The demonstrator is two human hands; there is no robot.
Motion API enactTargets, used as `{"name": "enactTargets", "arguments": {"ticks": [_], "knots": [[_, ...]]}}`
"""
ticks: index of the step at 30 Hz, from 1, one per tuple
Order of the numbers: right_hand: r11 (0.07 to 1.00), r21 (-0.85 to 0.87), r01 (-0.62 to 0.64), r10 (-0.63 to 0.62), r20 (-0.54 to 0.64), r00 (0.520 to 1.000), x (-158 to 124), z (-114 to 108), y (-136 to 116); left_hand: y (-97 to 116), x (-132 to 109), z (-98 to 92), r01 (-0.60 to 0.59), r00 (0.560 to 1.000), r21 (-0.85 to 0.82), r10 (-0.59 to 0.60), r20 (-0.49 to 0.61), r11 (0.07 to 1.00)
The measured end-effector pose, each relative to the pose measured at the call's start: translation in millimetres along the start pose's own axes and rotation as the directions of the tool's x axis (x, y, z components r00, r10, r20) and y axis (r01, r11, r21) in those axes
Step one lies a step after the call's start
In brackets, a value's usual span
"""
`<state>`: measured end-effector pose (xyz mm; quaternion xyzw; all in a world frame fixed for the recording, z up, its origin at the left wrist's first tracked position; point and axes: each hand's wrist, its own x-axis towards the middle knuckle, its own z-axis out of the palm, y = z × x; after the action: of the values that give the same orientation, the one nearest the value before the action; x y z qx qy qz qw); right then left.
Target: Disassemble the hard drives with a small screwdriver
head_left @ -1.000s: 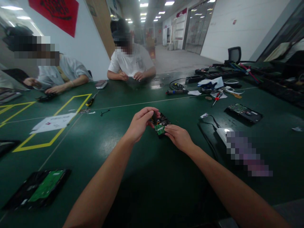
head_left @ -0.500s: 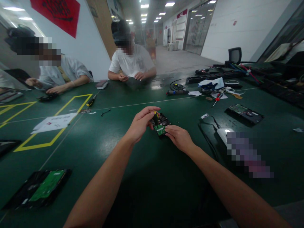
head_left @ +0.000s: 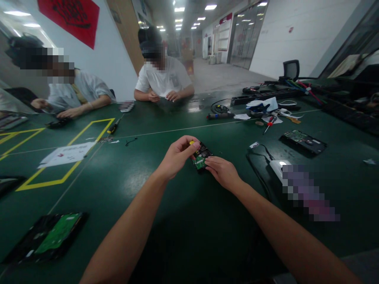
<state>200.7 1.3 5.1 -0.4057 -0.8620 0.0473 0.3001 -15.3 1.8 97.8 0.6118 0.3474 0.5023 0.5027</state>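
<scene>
At the middle of the table lies a small hard drive (head_left: pixel 200 162) with a green circuit board facing up. My left hand (head_left: pixel 175 158) is closed around a short screwdriver (head_left: pixel 192 142); only a bit of its yellow handle shows, and its tip is hidden behind my fingers. The tool stands over the far left part of the drive. My right hand (head_left: pixel 222 171) grips the drive's near right edge, fingertips resting on the board's side.
Another hard drive (head_left: pixel 303 142) and a pixelated white device (head_left: pixel 276 167) with a cable lie right. A larger drive (head_left: pixel 57 234) sits front left. A red screwdriver (head_left: pixel 269 125) lies farther back. Two people (head_left: pixel 166 77) work across the green table (head_left: pixel 118 205).
My left fingers have shifted on the screwdriver, the thumb now lying across its handle, so less of the tool shows. My right hand stays on the hard drive.
</scene>
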Motion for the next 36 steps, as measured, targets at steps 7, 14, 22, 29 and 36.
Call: {"name": "enactTargets", "arguments": {"ticks": [7,14,22,29,36], "knots": [[1.000,0.014,0.001,-0.001,0.004,1.000,-0.6,0.1,0.7,0.9,-1.3,-3.2,-0.021,1.000,0.073,0.022,-0.011,0.997],[1.000,0.017,-0.009,0.009,0.007,1.000,0.6,-1.7,-0.7,3.0,-1.7,-5.2,0.031,0.999,0.005,-0.031,0.017,1.000],[1.000,0.015,-0.005,0.005,0.004,1.000,0.5,-0.9,-0.3,1.8,-2.1,-2.7,0.081,0.996,-0.141,-0.084,-0.014,0.987],[1.000,0.005,-0.004,0.004,0.015,1.000,-1.6,-0.4,1.5,2.5,-1.1,-1.4,0.070,0.997,-0.186,-0.073,-0.009,0.980],[1.000,0.010,0.006,-0.006,0.005,1.000,-2.2,-0.4,0.9,6.2,-1.3,-2.7,0.062,0.998,-0.157,-0.063,0.001,0.986]]}}
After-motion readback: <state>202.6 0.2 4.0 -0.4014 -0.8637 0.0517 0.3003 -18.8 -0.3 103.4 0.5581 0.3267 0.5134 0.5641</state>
